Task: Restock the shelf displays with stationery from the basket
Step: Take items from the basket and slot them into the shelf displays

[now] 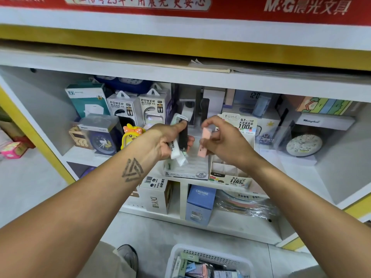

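My left hand (169, 140) grips a bundle of small lead cases (179, 146), black, white and pale green, in front of the shelf. Beside it my right hand (222, 141) pinches a single pink lead case (204, 142), held upright. Both hands hover over two open display boxes: a white one marked 2B (192, 171) and one marked 0.7 HB (230, 177) with empty slots. The white basket (202, 254) stands on the floor at the bottom, holding several more packets of stationery.
The shelf holds power bank boxes (124, 109), a blue clock (102, 142), a yellow duck toy (131, 135) on the left and a round clock (304, 145) on the right. Below sit a DIY box (156, 197) and a blue CRUHRE box (199, 205). My shoe (128, 255) is next to the basket.
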The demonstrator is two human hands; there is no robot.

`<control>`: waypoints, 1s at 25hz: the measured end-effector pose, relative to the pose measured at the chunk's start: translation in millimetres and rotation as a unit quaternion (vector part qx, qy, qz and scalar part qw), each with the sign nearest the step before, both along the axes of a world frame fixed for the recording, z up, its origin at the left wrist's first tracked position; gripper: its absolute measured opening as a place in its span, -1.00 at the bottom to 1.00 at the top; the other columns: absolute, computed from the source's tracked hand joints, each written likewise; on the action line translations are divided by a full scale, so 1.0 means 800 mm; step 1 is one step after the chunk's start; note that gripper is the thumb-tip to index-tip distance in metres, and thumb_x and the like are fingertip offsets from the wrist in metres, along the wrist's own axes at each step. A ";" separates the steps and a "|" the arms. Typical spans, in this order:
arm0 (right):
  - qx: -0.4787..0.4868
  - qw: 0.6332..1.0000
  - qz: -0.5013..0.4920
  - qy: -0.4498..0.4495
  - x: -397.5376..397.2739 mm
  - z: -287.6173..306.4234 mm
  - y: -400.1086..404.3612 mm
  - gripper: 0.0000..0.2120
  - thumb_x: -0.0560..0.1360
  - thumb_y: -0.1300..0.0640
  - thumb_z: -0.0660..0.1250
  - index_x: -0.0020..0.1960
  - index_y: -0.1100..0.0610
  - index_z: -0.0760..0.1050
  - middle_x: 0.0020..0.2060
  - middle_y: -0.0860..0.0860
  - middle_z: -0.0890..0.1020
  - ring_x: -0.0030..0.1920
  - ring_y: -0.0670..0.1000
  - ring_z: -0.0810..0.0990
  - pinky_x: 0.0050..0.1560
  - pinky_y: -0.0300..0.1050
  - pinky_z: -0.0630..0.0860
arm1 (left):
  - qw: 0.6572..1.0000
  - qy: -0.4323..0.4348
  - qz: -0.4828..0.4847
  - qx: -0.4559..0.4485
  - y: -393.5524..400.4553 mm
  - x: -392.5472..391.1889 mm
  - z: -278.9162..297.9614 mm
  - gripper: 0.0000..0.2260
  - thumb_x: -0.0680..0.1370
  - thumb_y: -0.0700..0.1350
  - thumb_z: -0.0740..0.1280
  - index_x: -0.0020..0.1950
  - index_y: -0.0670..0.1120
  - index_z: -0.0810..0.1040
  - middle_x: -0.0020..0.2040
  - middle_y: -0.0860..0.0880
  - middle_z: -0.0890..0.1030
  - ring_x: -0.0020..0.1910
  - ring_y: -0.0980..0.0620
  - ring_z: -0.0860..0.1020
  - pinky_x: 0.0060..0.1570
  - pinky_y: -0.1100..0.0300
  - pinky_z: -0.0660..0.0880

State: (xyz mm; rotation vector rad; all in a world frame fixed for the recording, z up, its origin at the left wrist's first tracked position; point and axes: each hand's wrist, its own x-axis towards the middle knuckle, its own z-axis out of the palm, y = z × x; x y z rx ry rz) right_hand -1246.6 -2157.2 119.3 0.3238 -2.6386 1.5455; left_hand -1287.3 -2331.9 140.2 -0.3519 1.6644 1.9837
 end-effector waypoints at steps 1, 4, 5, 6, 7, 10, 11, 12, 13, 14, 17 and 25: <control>-0.022 1.000 -0.022 -0.003 -0.001 0.001 0.003 -0.82 0.56 0.21 0.41 0.01 -0.05 0.48 -0.34 0.04 0.69 -0.23 0.03 0.72 -0.03 0.20 0.66 | 1.000 -0.001 0.004 0.003 -0.004 -0.002 0.002 -0.78 0.64 -0.01 0.25 0.05 -0.18 0.46 -0.23 -0.19 0.59 -0.54 -0.01 0.54 -0.46 0.21 0.50; -0.093 0.994 -0.039 -0.037 -0.004 0.003 0.014 -0.88 0.55 0.21 0.42 -0.05 0.06 0.49 -0.25 0.11 0.74 -0.20 0.05 0.72 -0.19 -0.02 0.66 | 1.000 -0.002 0.012 0.011 -0.014 -0.005 0.007 -0.79 0.63 -0.01 0.27 0.03 -0.16 0.45 -0.24 -0.20 0.60 -0.53 -0.02 0.55 -0.48 0.22 0.51; -0.109 0.992 -0.037 -0.043 -0.004 0.003 0.016 -0.88 0.54 0.21 0.44 -0.06 0.09 0.50 -0.22 0.13 0.74 -0.21 0.00 0.72 -0.23 -0.12 0.64 | 1.000 -0.003 0.012 0.013 -0.015 -0.004 0.007 -0.79 0.63 -0.01 0.27 0.02 -0.16 0.45 -0.24 -0.20 0.60 -0.54 -0.03 0.55 -0.50 0.23 0.51; -0.121 0.991 -0.034 -0.045 -0.003 0.002 0.018 -0.88 0.52 0.22 0.47 -0.08 0.11 0.52 -0.21 0.17 0.74 -0.21 -0.03 0.71 -0.26 -0.18 0.61 | 1.000 -0.005 0.012 0.015 -0.017 -0.003 0.007 -0.80 0.63 -0.01 0.27 0.01 -0.16 0.45 -0.25 -0.20 0.60 -0.54 -0.03 0.54 -0.51 0.23 0.51; -0.131 0.990 -0.032 -0.044 -0.002 0.002 0.018 -0.88 0.49 0.24 0.49 -0.09 0.15 0.54 -0.20 0.20 0.73 -0.21 -0.03 0.71 -0.26 -0.20 0.60 | 1.000 -0.005 0.012 0.015 -0.017 -0.003 0.007 -0.80 0.63 -0.02 0.27 0.00 -0.16 0.45 -0.25 -0.20 0.60 -0.55 -0.03 0.55 -0.52 0.24 0.51; -0.116 0.993 -0.027 -0.002 -0.004 -0.001 0.018 -0.88 0.41 0.31 0.54 -0.14 0.25 0.61 -0.28 0.07 0.71 -0.28 -0.04 0.67 -0.24 -0.24 0.58 | 1.000 -0.005 0.012 0.016 -0.019 -0.001 0.007 -0.79 0.63 -0.01 0.27 0.00 -0.16 0.45 -0.26 -0.20 0.60 -0.55 -0.03 0.54 -0.52 0.23 0.52; -0.095 0.995 -0.032 0.012 -0.005 -0.003 0.019 -0.89 0.39 0.31 0.56 -0.16 0.24 0.63 -0.32 0.03 0.69 -0.30 -0.02 0.66 -0.23 -0.23 0.59 | 1.000 -0.006 0.011 0.016 -0.020 -0.001 0.008 -0.79 0.63 -0.01 0.27 0.00 -0.16 0.45 -0.27 -0.19 0.60 -0.55 -0.03 0.54 -0.52 0.23 0.52; -0.067 0.997 -0.041 0.020 -0.006 -0.004 0.018 -0.89 0.38 0.31 0.57 -0.18 0.22 0.64 -0.32 0.04 0.68 -0.30 0.02 0.66 -0.20 -0.19 0.62 | 1.000 -0.007 0.010 0.016 -0.020 0.000 0.008 -0.79 0.63 -0.01 0.27 0.00 -0.16 0.45 -0.28 -0.19 0.60 -0.55 -0.02 0.54 -0.51 0.23 0.53; -0.020 0.998 -0.050 0.026 -0.007 -0.007 0.017 -0.89 0.38 0.30 0.58 -0.19 0.18 0.66 -0.31 0.05 0.69 -0.27 0.05 0.68 -0.16 -0.16 0.64 | 1.000 -0.008 0.007 0.018 -0.021 0.002 0.008 -0.79 0.63 -0.01 0.28 0.00 -0.16 0.46 -0.28 -0.19 0.60 -0.54 -0.03 0.55 -0.50 0.22 0.53; 0.050 0.997 -0.051 0.038 -0.008 -0.010 0.016 -0.90 0.39 0.28 0.57 -0.19 0.15 0.67 -0.30 0.03 0.69 -0.26 0.00 0.68 -0.12 -0.19 0.64 | 1.000 -0.009 0.004 0.021 -0.022 0.003 0.009 -0.79 0.62 -0.01 0.28 0.01 -0.17 0.46 -0.28 -0.20 0.60 -0.53 -0.03 0.55 -0.49 0.22 0.54; 0.246 0.965 -0.014 0.094 -0.004 -0.023 0.014 -0.90 0.47 0.25 0.49 -0.03 0.12 0.70 -0.21 -0.05 0.69 -0.21 -0.12 0.60 -0.03 -0.22 0.57 | 0.999 -0.015 0.004 0.032 -0.023 0.007 0.008 -0.78 0.62 -0.02 0.29 -0.01 -0.19 0.46 -0.31 -0.21 0.61 -0.52 -0.05 0.58 -0.49 0.18 0.56; 0.263 0.960 0.014 0.096 0.002 -0.018 0.008 -0.88 0.44 0.21 0.53 -0.11 0.04 0.64 -0.30 -0.20 0.60 -0.21 -0.19 0.59 -0.11 -0.11 0.60 | 0.999 -0.010 0.021 0.035 -0.028 0.010 0.010 -0.78 0.62 -0.03 0.30 -0.04 -0.19 0.47 -0.32 -0.21 0.61 -0.51 -0.05 0.58 -0.48 0.18 0.57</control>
